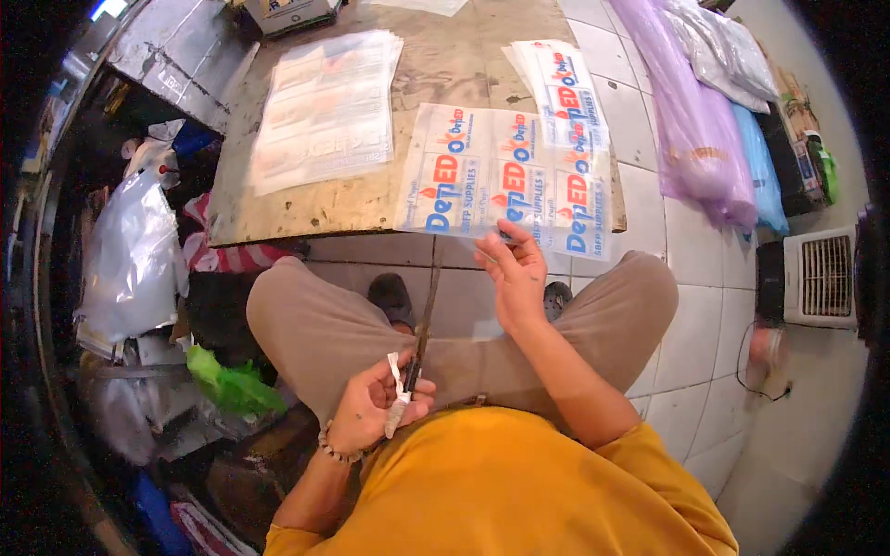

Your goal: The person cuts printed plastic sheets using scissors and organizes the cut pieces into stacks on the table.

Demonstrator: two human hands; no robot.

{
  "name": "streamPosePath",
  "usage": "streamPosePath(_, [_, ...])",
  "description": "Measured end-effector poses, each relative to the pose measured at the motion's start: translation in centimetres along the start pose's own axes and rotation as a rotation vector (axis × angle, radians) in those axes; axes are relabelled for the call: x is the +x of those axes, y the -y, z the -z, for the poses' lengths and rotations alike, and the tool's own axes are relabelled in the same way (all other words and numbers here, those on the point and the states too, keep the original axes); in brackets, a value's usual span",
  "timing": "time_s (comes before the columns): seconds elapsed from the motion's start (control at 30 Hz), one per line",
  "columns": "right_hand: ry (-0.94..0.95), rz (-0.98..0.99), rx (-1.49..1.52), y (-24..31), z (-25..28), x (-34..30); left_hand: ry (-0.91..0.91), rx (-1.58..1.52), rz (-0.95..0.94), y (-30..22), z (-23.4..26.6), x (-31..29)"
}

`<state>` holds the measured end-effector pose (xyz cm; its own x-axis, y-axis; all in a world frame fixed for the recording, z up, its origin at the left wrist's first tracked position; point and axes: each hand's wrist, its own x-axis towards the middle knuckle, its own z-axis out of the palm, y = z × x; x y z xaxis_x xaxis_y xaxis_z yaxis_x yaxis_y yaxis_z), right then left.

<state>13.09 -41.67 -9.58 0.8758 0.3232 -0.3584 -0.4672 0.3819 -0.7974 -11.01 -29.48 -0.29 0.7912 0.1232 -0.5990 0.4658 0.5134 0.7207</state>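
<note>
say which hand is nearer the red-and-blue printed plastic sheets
Right. The right hand is at the near edge of the printed plastic sheets; the left hand is farther back, by the lap, holding a long-bladed knife.

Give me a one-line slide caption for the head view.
The left hand holds a knife while the right hand touches printed plastic overhanging the table's edge.

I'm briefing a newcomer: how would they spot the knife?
Find the brown table; at its near edge sits a person in a mustard shirt. In that person's left hand is the knife, pointing toward the table. It's long, narrow and dark, with whitish wrapping at its handle, unlike the flat plastic sheets by the right hand.
</note>
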Motion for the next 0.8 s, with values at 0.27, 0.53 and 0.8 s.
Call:
streamPosePath(0.27, [-0.008,0.07,0.066,0.5,-1.9,0.5,-0.018,0.137,-0.014,-0.2,-2.3,2.0])
streamPosePath(0.53, [-0.004,0.229,-0.107,0.6,-2.2,0.9,-0.088,0.283,-0.131,-0.1,-4.7,7.1])
streamPosePath(0.8, [-0.012,0.213,-0.168,-0.1,-1.7,0.8,-0.099,0.335,-0.193,-0.9,-4.9,8.7])
